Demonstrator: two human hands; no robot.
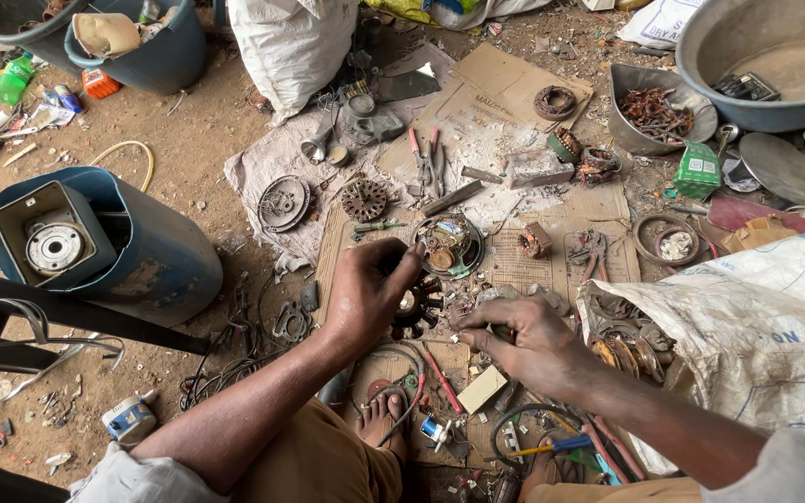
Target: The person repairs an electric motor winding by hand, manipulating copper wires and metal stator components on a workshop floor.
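Observation:
My left hand grips a round toothed motor core, dark with a pale hub, holding it just above the ground. My right hand is pinched shut beside the core, on its right; what it pinches is too small to make out. Just beyond the core lies a round motor housing with copper parts inside, on a sheet of cardboard. My bare feet rest among wires below the hands.
A blue drum lies on its side at left. A white sack of metal scrap sits at right. Pliers, a finned disc, a metal bowl of copper scrap and a big grey basin lie beyond.

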